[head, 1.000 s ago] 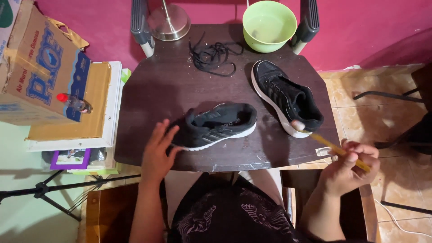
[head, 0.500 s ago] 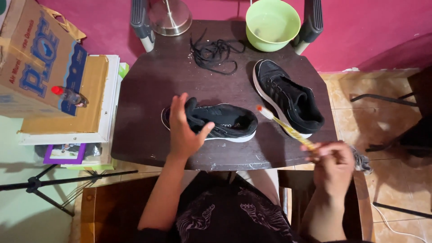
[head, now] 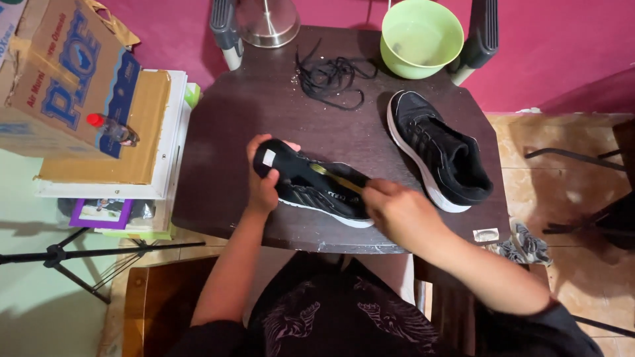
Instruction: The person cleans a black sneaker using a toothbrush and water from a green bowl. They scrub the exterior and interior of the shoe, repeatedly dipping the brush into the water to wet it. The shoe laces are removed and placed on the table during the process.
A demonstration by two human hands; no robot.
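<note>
Fingers of my left hand (head: 262, 188) wrap the black shoe's (head: 316, 188) heel on the dark table (head: 218, 172); my right hand (head: 397, 211) grips a yellow toothbrush (head: 334, 177) laid across it.

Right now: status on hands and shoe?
Left hand grips near shoe at heel. Right hand holds brush on it. Second shoe, laces lie apart.
</note>
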